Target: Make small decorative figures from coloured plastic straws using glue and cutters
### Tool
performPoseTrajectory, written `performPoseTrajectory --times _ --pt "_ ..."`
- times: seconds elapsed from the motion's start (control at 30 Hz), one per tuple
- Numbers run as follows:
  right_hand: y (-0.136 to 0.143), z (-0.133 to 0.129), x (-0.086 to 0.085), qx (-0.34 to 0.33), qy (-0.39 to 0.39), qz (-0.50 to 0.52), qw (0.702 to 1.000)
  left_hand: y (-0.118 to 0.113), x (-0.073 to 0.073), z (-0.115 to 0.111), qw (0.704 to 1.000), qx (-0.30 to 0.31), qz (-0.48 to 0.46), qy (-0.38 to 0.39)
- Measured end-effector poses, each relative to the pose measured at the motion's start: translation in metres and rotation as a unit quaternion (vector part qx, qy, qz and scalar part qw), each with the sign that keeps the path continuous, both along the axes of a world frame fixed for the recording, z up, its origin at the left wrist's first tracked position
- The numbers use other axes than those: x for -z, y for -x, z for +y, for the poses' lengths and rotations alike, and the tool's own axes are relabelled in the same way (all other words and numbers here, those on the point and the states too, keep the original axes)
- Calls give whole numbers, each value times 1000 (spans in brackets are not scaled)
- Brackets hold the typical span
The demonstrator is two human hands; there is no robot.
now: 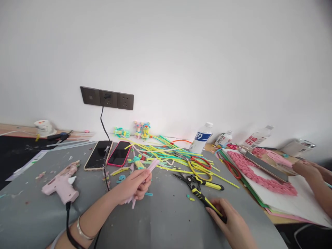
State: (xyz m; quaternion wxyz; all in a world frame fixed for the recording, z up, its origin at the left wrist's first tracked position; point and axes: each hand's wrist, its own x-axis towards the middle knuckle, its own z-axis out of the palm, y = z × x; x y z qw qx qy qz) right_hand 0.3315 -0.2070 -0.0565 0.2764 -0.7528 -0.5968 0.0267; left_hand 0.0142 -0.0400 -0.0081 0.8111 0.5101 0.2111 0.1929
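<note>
My left hand [138, 185] is closed around a bundle of pale pink pipe cleaners [155, 164], whose ends stick out above and below the fist. At the right, my right hand [223, 216] has thumb and fingers on one handle of the black and yellow pliers [201, 196]. The pliers lie on the grey mat with their jaws pointing up and left and the handles spread. Small cut bits [191, 199] lie beside them. Beyond the pliers are scissors with red handles [201, 162] and another pair with yellow handles [198, 173], among loose yellow and green pipe cleaners [168, 152].
A pink glue gun [61, 188] with a black cord lies at left. Two phones [98, 155] sit near the wall socket [107, 98]. Small pipe-cleaner figures [142, 129] and a bottle [201, 138] stand behind. Another person's hands [311, 171] are at right, near a pink braided piece [259, 176].
</note>
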Motion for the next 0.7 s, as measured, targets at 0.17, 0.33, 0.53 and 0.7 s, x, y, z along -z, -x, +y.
performPoseTrajectory --times 0.17,0.33,0.53,0.7 --pt "1 -6 -14 -15 4 23 1000 -1 3 3 1000 -4 13 -5" --pt "-7 -17 -48 -23 31 41 998 -1 4 4 1000 -3 17 -4" --pt "-19 -38 -78 -2 1 78 997 -2 0 4 1000 -2 10 1" --pt "-21 -58 -56 64 -49 197 977 -2 -5 2 1000 -16 -6 10"
